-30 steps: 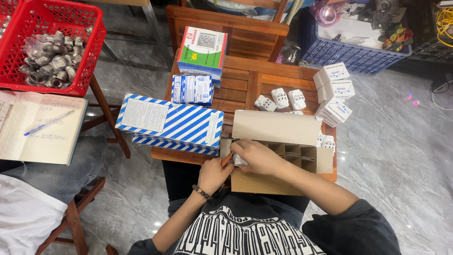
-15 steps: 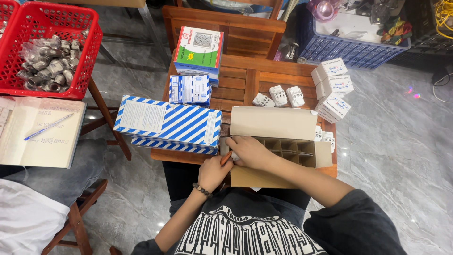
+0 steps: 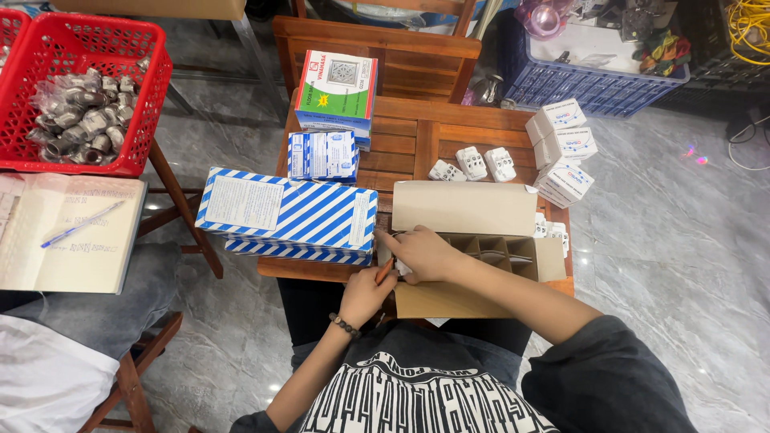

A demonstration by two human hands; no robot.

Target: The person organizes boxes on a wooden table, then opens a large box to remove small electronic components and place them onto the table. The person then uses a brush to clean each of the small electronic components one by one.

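At the near edge of the wooden worktop [image 3: 405, 140], the left hand [image 3: 367, 293] comes up from below with its grip closed on a thin orange stick-like tool [image 3: 384, 270], whose kind is hard to make out. Just above it the right hand [image 3: 423, 253] rests over the left end of the open cardboard box [image 3: 473, 240], fingers curled on something small and white; how tightly it holds I cannot tell. The box hangs slightly over the near edge, its flap standing up, its card dividers showing to the right of the hand.

Left of the box, touching it, lies a blue-and-white striped carton [image 3: 289, 212] that reaches past the worktop's left edge, leaving little free wood at the near side. Toward the middle stand three white sockets [image 3: 473, 164] in a row, with bare planks around them. At the right edge is a stack of small white boxes [image 3: 561, 152]; at the far left corner, a green-and-white box [image 3: 337, 88] and a small blue packet [image 3: 323, 155].

Beyond the left edge, a red basket [image 3: 80, 48] of metal fittings and an open notebook [image 3: 68, 232] are cut off by the frame. The floor is grey marble.
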